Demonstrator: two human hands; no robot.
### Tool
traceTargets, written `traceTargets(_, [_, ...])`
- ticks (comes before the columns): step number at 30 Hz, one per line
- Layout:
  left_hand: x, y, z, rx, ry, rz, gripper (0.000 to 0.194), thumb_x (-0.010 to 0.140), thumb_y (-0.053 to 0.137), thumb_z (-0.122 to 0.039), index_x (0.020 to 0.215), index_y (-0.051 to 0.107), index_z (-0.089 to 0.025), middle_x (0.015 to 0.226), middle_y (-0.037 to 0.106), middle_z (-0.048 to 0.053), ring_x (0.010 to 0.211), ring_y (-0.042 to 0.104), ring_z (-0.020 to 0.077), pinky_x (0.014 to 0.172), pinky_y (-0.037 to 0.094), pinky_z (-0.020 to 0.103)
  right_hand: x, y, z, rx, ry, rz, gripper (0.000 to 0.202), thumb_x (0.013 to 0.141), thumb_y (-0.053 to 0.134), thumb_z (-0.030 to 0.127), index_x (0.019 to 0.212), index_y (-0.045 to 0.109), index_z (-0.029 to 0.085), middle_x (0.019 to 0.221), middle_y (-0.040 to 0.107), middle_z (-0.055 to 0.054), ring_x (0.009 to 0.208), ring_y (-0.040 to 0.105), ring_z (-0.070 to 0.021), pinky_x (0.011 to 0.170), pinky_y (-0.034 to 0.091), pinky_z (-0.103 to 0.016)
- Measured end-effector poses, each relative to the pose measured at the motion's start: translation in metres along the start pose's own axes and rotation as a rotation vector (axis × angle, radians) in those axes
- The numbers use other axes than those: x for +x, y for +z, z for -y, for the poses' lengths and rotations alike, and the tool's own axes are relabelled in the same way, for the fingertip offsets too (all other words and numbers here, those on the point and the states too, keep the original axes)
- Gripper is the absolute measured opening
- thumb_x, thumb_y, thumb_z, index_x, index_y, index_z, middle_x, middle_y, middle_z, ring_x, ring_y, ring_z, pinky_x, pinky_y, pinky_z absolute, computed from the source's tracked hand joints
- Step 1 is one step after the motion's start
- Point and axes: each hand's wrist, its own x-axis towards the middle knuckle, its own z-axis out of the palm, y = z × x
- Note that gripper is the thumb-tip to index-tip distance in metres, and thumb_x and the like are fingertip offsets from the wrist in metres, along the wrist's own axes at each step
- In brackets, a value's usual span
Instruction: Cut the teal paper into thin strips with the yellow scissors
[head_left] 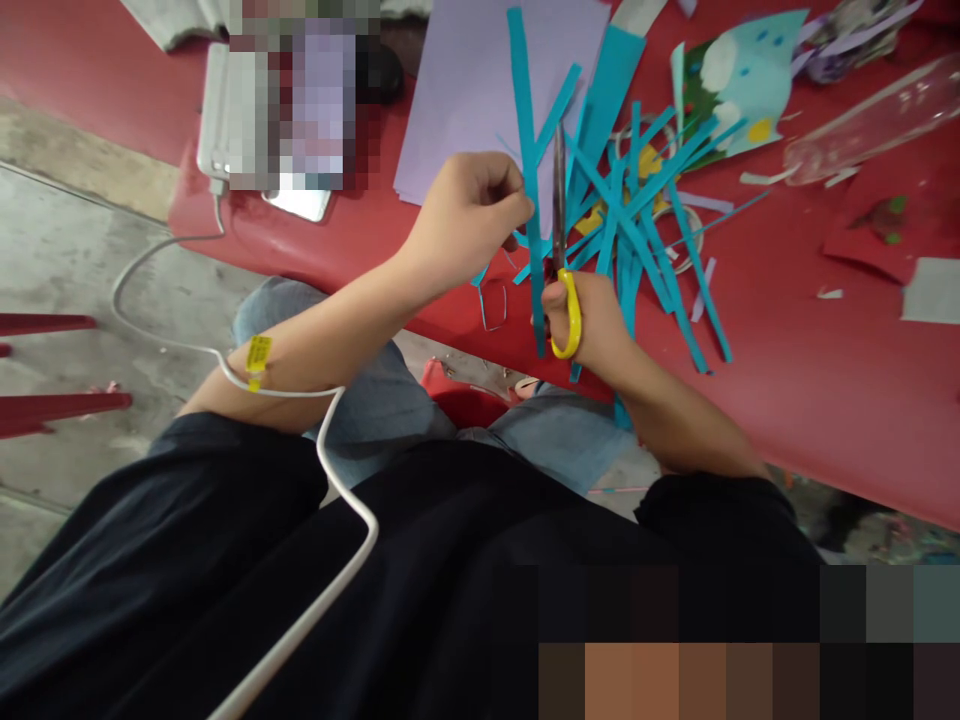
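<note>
Between thumb and fingers, my left hand (480, 210) pinches a long blue paper strip (529, 130) that stands nearly lengthwise in front of me. My right hand (596, 320) is closed around the yellow handles of a pair of scissors (559, 200). Their dark blades point away from me, just right of the held strip, and look closed or nearly so. Many loose blue strips (637, 230) lie crossed in a heap beyond and right of my right hand. A wider blue piece of paper (611, 100) lies behind the scissors.
Purple paper sheets (472, 90) lie on the red table (825, 410). At the right are a painted card (742, 80), a clear plastic bottle (877, 125) and rolls of tape (686, 240). A white power bank (215, 110) sits at the left, its white cable (169, 240) running across my left arm.
</note>
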Motion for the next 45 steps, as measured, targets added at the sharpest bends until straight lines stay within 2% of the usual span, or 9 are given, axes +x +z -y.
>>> traceTargets(6, [0.030,-0.040,0.005,0.473,0.072,0.011,0.040,0.094,0.063,0.006,0.071,0.053,-0.024,0.068,0.054,-0.001,0.069,0.054,0.0136,0.072,0.047,0.039,0.009,-0.002,-0.011,0.090,0.016,-0.105,0.088,0.089,0.040,0.108,0.074,0.062,0.024,0.067,0.072,-0.008,0.057,0.072,-0.0220,0.047,0.049,-0.033])
traceTargets(11, [0.065,-0.073,0.030,0.951,-0.004,0.029,0.037,0.091,0.070,-0.005,0.066,0.056,-0.028,0.068,0.051,0.000,0.074,0.041,0.0194,0.079,0.042,0.040,0.016,-0.012,-0.006,0.124,0.017,-0.198,0.087,0.087,0.042,0.109,0.071,0.058,0.025,0.066,0.072,-0.006,0.054,0.070,-0.0193,0.049,0.051,-0.033])
traceTargets(18, [0.103,-0.090,0.064,1.070,0.021,-0.040,0.018,0.088,0.080,-0.010,0.084,0.074,-0.026,0.068,0.056,-0.006,0.074,0.033,0.0176,0.080,0.039,0.032,0.032,-0.027,-0.009,0.137,0.054,-0.309,0.093,0.075,0.037,0.118,0.068,0.053,0.026,0.059,0.066,-0.004,0.050,0.067,-0.0197,0.042,0.045,-0.031])
traceTargets(24, [0.119,-0.105,0.070,1.106,0.003,-0.043,0.006,0.092,0.079,-0.020,0.093,0.079,-0.025,0.082,0.070,-0.004,0.079,0.051,0.0168,0.081,0.045,0.033,0.035,-0.032,-0.015,0.115,0.032,-0.317,0.093,0.080,0.035,0.116,0.070,0.056,0.026,0.060,0.067,-0.005,0.051,0.067,-0.0196,0.043,0.048,-0.031])
traceTargets(27, [0.127,-0.107,0.076,1.055,-0.011,-0.165,0.012,0.091,0.082,-0.010,0.093,0.074,-0.019,0.081,0.063,-0.005,0.079,0.040,0.0131,0.084,0.042,0.033,0.032,-0.033,-0.014,0.136,0.016,-0.305,0.089,0.083,0.040,0.113,0.073,0.059,0.026,0.063,0.069,-0.005,0.052,0.067,-0.0197,0.045,0.048,-0.032])
traceTargets(29, [0.127,-0.102,0.076,1.025,-0.002,-0.249,0.018,0.091,0.081,-0.003,0.094,0.072,-0.018,0.080,0.054,-0.006,0.080,0.033,0.0126,0.085,0.039,0.035,0.031,-0.034,-0.011,0.139,0.005,-0.310,0.086,0.085,0.044,0.111,0.073,0.059,0.026,0.064,0.069,-0.005,0.053,0.068,-0.0198,0.046,0.048,-0.033])
traceTargets(32, [0.111,-0.076,0.069,0.994,0.097,-0.277,0.013,0.097,0.079,-0.012,0.094,0.072,-0.024,0.089,0.063,-0.001,0.083,0.039,0.0164,0.084,0.039,0.039,0.028,-0.036,-0.007,0.142,-0.007,-0.323,0.084,0.088,0.045,0.108,0.072,0.056,0.026,0.064,0.068,-0.005,0.052,0.067,-0.0194,0.047,0.047,-0.034])
traceTargets(39, [0.057,0.007,0.056,0.973,0.081,-0.020,0.017,0.090,0.084,-0.036,0.098,0.079,-0.023,0.109,0.080,0.017,0.101,0.069,0.0356,0.090,0.052,0.049,0.029,-0.037,-0.007,0.136,-0.019,-0.344,0.084,0.088,0.045,0.108,0.072,0.059,0.026,0.063,0.068,-0.005,0.052,0.067,-0.0208,0.048,0.047,-0.036])
traceTargets(45, [0.065,0.019,0.061,1.144,0.067,-0.021,0.010,0.091,0.076,-0.021,0.099,0.080,-0.016,0.110,0.080,0.022,0.105,0.076,0.0394,0.092,0.057,0.050,0.032,-0.038,-0.015,0.110,-0.037,-0.339,0.083,0.094,0.044,0.104,0.070,0.060,0.026,0.062,0.066,-0.004,0.053,0.066,-0.0201,0.050,0.048,-0.035])
